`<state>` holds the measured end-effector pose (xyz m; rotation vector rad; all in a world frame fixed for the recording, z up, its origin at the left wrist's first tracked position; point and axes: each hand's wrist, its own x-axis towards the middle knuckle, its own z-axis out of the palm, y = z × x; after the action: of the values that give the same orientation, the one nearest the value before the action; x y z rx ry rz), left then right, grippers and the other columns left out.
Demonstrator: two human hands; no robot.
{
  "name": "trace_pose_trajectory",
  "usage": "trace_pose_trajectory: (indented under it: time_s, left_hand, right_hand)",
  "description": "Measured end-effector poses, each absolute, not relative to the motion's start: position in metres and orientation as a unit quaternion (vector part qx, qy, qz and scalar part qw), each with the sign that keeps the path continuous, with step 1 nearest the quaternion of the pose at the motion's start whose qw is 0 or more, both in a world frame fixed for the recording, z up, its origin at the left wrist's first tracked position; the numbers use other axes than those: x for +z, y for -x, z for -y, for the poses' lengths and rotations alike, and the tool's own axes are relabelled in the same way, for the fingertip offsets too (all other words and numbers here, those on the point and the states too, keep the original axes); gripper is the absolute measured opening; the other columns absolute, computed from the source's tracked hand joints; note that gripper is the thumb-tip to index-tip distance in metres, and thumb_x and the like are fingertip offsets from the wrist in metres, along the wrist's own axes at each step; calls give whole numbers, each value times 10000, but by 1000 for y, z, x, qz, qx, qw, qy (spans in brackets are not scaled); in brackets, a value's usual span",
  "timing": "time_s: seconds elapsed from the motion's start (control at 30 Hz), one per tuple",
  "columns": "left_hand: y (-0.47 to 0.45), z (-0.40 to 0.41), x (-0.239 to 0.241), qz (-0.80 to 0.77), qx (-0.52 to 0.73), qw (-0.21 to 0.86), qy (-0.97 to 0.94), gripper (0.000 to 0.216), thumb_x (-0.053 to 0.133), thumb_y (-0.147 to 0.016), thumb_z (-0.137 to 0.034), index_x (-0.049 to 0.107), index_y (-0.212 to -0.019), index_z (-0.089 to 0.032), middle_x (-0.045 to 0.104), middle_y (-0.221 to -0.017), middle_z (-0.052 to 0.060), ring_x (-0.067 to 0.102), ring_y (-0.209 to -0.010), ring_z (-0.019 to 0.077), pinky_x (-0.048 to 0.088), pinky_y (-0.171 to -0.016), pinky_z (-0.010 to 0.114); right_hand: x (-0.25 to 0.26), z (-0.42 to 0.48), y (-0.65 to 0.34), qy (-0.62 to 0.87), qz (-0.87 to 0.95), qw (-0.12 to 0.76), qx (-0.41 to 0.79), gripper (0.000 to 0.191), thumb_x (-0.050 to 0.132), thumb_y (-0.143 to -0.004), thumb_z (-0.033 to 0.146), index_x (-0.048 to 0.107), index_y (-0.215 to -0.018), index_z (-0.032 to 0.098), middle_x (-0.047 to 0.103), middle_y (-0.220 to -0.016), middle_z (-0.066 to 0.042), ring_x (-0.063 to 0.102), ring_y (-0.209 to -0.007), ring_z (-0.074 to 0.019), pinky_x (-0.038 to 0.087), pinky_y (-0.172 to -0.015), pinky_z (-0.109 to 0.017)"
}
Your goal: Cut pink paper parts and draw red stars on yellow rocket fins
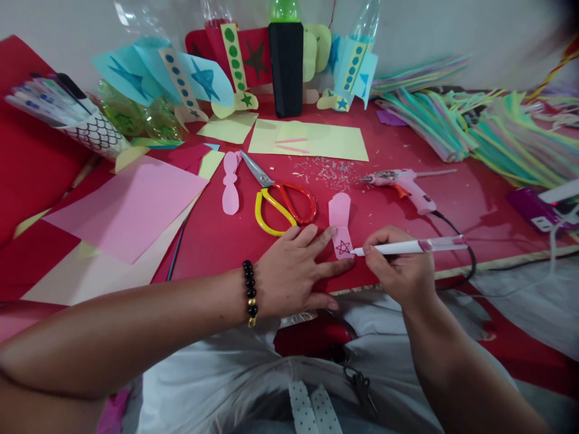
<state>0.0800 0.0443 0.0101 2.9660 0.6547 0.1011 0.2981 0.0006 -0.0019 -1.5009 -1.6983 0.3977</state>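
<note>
My left hand [301, 265] lies flat on the red table, fingers stretched out, fingertips pressing the lower edge of a pink paper cutout [340, 220]. A small star is drawn near the bottom of that cutout. My right hand [400, 268] is closed around a white pen [409, 246], whose tip touches the cutout right beside the star. A black bead bracelet [249, 292] circles my left wrist.
Red and yellow scissors [278, 196] and a second pink cutout [230, 190] lie left of the work. A pink glue gun [404, 182] with a black cord rests to the right. Pink and yellow paper sheets [129, 208], bottle crafts [181, 78] and stacked coloured strips [488, 129] surround the table.
</note>
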Motion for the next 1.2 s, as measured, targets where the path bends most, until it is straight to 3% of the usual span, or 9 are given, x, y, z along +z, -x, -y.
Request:
trace_pose_trajectory:
  time_s: [0.37, 1.2]
  left_hand:
    - [-80, -44, 10, -217, 36, 44, -974, 723, 372, -854, -747, 395, -1460, -353, 311, -1532, 147, 360, -1268, 362, 308, -1014, 502]
    - [-80, -45, 9, -215, 40, 45, -975, 736, 368, -850, -755, 395, -1461, -346, 313, -1530, 147, 355, -1260, 353, 294, -1016, 500]
  right_hand:
    - [-6, -4, -300, 579, 683, 417, 155, 69, 592, -865, 220, 618, -802, 227, 620, -722, 6, 567, -635, -142, 442, -575, -266]
    - [-3, -4, -299, 588, 686, 401, 149, 85, 584, -862, 228, 607, -780, 227, 626, -699, -2, 576, -613, -149, 452, -533, -269]
